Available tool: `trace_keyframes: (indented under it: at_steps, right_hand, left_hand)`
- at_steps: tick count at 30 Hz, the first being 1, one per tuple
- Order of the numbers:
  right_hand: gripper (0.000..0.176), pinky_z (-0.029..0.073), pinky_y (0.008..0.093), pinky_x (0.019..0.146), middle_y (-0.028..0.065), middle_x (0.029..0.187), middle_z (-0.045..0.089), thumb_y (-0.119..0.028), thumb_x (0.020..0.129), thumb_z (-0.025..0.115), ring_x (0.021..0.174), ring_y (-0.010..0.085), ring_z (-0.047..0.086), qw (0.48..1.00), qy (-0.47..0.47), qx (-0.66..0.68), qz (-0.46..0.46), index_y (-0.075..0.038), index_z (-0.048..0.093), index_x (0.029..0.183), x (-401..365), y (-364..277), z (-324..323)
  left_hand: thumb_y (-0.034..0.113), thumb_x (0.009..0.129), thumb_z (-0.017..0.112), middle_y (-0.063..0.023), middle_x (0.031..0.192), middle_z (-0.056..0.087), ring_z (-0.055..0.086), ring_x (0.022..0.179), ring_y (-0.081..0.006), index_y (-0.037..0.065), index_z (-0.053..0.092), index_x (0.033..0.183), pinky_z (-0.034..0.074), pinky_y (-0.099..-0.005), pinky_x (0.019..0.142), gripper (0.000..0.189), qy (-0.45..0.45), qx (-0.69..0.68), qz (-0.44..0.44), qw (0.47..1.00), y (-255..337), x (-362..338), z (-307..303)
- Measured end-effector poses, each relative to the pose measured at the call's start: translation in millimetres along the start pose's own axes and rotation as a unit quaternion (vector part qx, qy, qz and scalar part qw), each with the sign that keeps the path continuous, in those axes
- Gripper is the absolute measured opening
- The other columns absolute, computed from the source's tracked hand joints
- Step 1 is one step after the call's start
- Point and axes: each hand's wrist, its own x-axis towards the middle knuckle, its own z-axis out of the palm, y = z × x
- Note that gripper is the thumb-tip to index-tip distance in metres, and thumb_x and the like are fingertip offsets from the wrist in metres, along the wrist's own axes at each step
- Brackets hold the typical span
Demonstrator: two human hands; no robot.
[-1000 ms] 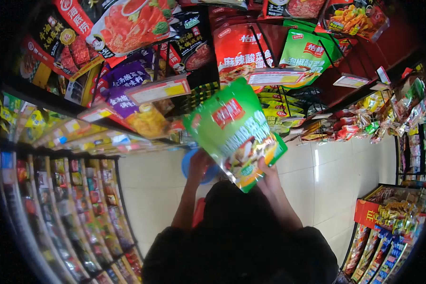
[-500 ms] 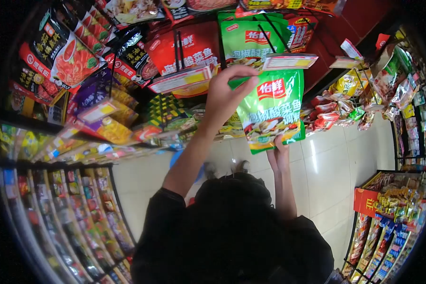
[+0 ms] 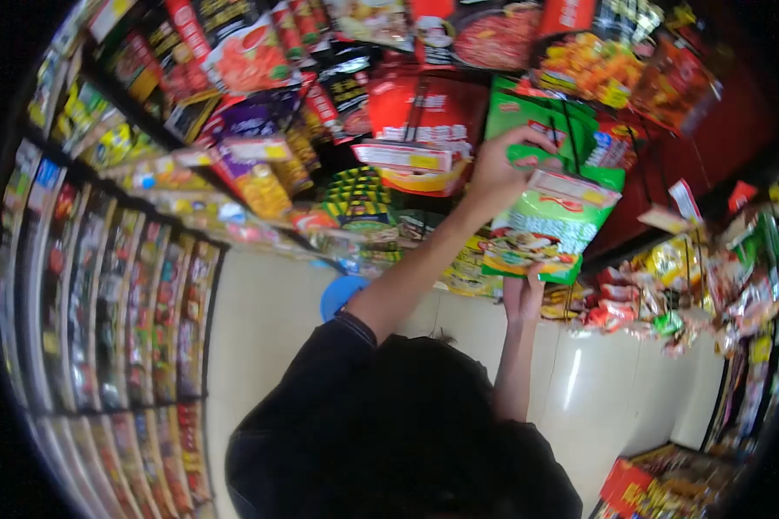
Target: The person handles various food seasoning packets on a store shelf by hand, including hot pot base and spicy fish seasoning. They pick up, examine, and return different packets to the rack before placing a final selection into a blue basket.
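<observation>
A green packet with a picture of food on it [image 3: 537,238] hangs at the front of a shelf hook, partly behind a price tag [image 3: 577,187]. My left hand [image 3: 504,173] is at its top left corner, with thumb and fingers bent round the top edge beside the tag. From below, my right hand [image 3: 524,297] pinches the packet's bottom edge. More green packets [image 3: 528,114] hang just behind, and a red packet [image 3: 428,108] hangs to the left.
Purple and yellow packets [image 3: 251,151] hang at the left. Further snack bags [image 3: 675,259] are on the right. Long shelves of goods [image 3: 112,303] stand at the far left. A blue round object [image 3: 342,297] is on the tiled floor [image 3: 268,320]. A red box [image 3: 625,486] is at the lower right.
The view has shifted, so the shelves sit lower and further right. The green packet has moved up against the price tag, which now covers part of its front. Both hands still touch it.
</observation>
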Motion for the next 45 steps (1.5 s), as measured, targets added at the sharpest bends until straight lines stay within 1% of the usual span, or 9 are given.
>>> trace_keyframes:
  at_steps: [1,7,11,13,18,28,31,40,45]
  right_hand:
    - [0.064,0.021,0.0551,0.121,0.0088,0.155,0.038,-0.030,0.099,0.060,0.144,0.0295,0.034,1.000,-0.001,-0.010,-0.007,-0.011,0.030,0.153,1,1,0]
    - [0.065,0.022,0.0531,0.121,0.0082,0.154,0.040,-0.037,0.098,0.060,0.143,0.0285,0.035,1.000,-0.002,0.013,0.018,-0.011,0.033,0.152,5,7,-5]
    - [0.068,0.022,0.0525,0.121,0.0071,0.153,0.041,-0.040,0.096,0.062,0.142,0.0278,0.036,1.000,-0.017,-0.005,0.024,-0.012,0.034,0.152,1,7,-16]
    - [0.067,0.022,0.0531,0.120,0.0059,0.153,0.040,-0.039,0.096,0.063,0.142,0.0276,0.035,1.000,-0.022,0.001,0.005,-0.015,0.035,0.151,0,11,-13]
    - [0.070,0.022,0.0544,0.120,0.0058,0.153,0.040,-0.037,0.094,0.066,0.144,0.0283,0.033,0.999,0.002,0.025,0.025,-0.017,0.032,0.152,1,9,-2]
    - [0.077,0.024,0.0570,0.119,0.0063,0.154,0.038,-0.029,0.092,0.071,0.144,0.0300,0.034,0.999,0.027,0.036,-0.005,-0.015,0.026,0.154,0,5,13]
    - [0.066,0.023,0.0543,0.120,0.0071,0.153,0.039,-0.029,0.097,0.062,0.143,0.0290,0.034,0.999,0.017,0.028,-0.012,-0.013,0.030,0.152,-4,11,7]
    - [0.065,0.031,0.0558,0.116,0.0091,0.151,0.041,-0.021,0.100,0.060,0.139,0.0302,0.041,0.995,0.089,0.055,0.008,-0.013,0.024,0.154,-8,14,3]
    - [0.066,0.033,0.0553,0.115,0.0103,0.152,0.040,-0.021,0.099,0.061,0.138,0.0300,0.042,0.998,0.060,0.024,0.001,-0.012,0.025,0.153,-13,6,-1]
  left_hand:
    - [0.004,0.077,0.082,-0.0035,0.100,0.070,0.065,0.098,-0.0122,0.004,0.068,0.097,0.051,-0.0284,0.087,0.024,0.009,0.038,-0.018,0.999,9,-1,1]
    - [0.006,0.077,0.083,-0.0019,0.100,0.066,0.063,0.100,-0.0115,0.003,0.066,0.097,0.050,-0.0286,0.087,0.026,-0.027,0.024,-0.040,0.999,15,-2,2]
    - [0.005,0.077,0.082,-0.0016,0.099,0.064,0.061,0.099,-0.0102,0.004,0.064,0.096,0.050,-0.0293,0.088,0.026,-0.046,0.023,-0.023,0.998,7,-3,2]
    - [0.006,0.076,0.083,-0.0031,0.097,0.066,0.064,0.097,-0.0131,0.003,0.065,0.096,0.050,-0.0295,0.090,0.027,-0.068,0.074,0.049,0.994,3,-3,-4]
    - [0.004,0.079,0.080,-0.0041,0.097,0.068,0.065,0.095,-0.0120,0.002,0.064,0.098,0.052,-0.0275,0.088,0.025,-0.089,0.076,0.011,0.993,16,1,-8]
    - [-0.005,0.076,0.072,-0.0103,0.097,0.066,0.065,0.096,-0.0242,0.000,0.065,0.096,0.049,-0.0333,0.086,0.022,-0.121,0.181,0.097,0.971,27,4,-2]
    - [-0.005,0.075,0.074,-0.0102,0.097,0.066,0.065,0.095,-0.0238,-0.001,0.065,0.097,0.049,-0.0326,0.087,0.024,-0.149,0.193,0.111,0.964,29,6,-5]
    - [0.002,0.067,0.085,-0.0083,0.092,0.067,0.065,0.087,-0.0189,0.001,0.072,0.098,0.051,-0.0287,0.078,0.033,-0.144,0.207,0.094,0.963,27,8,-10]
    - [0.005,0.075,0.082,-0.0059,0.089,0.066,0.065,0.084,-0.0163,0.003,0.072,0.095,0.051,-0.0275,0.074,0.022,-0.072,0.199,0.110,0.971,18,5,-11]
